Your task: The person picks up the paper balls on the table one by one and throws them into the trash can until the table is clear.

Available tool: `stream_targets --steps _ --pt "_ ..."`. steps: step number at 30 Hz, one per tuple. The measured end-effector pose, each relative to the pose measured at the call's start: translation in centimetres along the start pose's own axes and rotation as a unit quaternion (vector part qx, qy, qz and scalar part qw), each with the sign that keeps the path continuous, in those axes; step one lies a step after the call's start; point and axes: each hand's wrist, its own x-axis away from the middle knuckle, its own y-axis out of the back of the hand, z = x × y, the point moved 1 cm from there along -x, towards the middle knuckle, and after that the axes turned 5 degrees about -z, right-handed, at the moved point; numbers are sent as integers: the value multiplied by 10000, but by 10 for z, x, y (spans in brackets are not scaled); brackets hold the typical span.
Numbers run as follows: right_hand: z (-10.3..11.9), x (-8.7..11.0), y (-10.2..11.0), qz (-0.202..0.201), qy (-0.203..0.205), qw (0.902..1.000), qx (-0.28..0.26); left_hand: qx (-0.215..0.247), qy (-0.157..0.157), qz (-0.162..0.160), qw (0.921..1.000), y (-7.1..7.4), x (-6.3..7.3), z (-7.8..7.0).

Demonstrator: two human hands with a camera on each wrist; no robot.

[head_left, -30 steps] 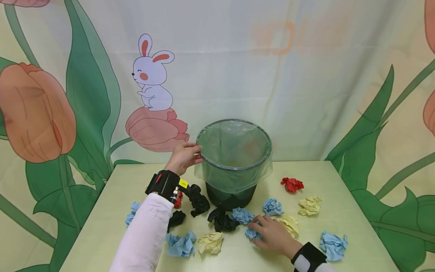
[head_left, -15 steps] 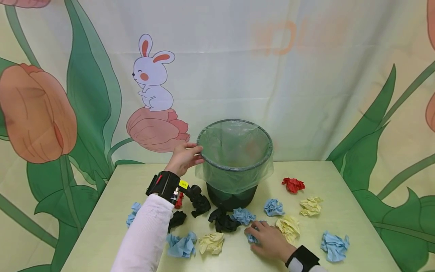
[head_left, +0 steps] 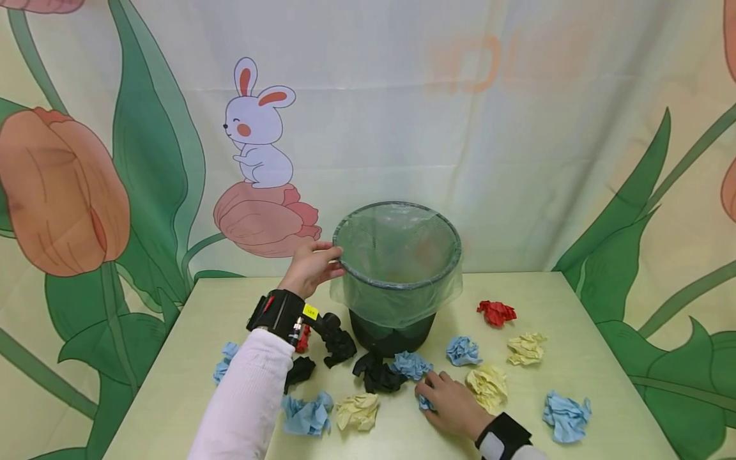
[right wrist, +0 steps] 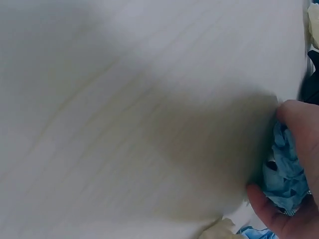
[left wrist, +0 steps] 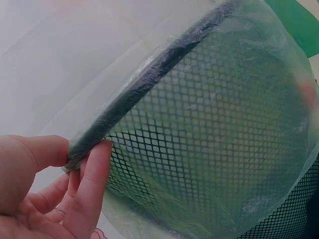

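Observation:
A black mesh wastebasket (head_left: 392,337) stands at the back of the table, a translucent green bag (head_left: 397,303) lining it and folded over its rim. My left hand (head_left: 312,265) pinches that rim at its left side, thumb on one face and fingers on the other, as the left wrist view shows. Near the front, my right hand (head_left: 457,406) is curled over a crumpled blue paper ball (right wrist: 285,172). Most of this ball is covered by the hand in the head view. In the right wrist view the thumb and fingers close round it.
Around them lie blue (head_left: 307,414), yellow (head_left: 358,411), black (head_left: 377,372) and red (head_left: 496,313) crumpled paper balls, several in all. Another blue paper ball (head_left: 411,365) sits just beyond my right hand. A printed curtain (head_left: 517,160) hangs behind the table (head_left: 581,358).
My right hand has shifted slightly left and toward me, and its fingers have drawn in round the blue paper ball. My left hand stays on the wastebasket's rim.

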Motion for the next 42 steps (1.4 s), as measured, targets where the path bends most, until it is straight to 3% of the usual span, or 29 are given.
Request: stream_targets --steps 10,17,42 --pt "1 -5 4 157 -16 9999 -8 17 11 -35 10000 -2 -2 -2" --pt "2 -7 8 30 -13 9998 -188 16 29 -29 10000 -2 -2 -4" --pt "26 -26 45 -206 789 9950 -571 38 8 34 10000 1 -1 0"
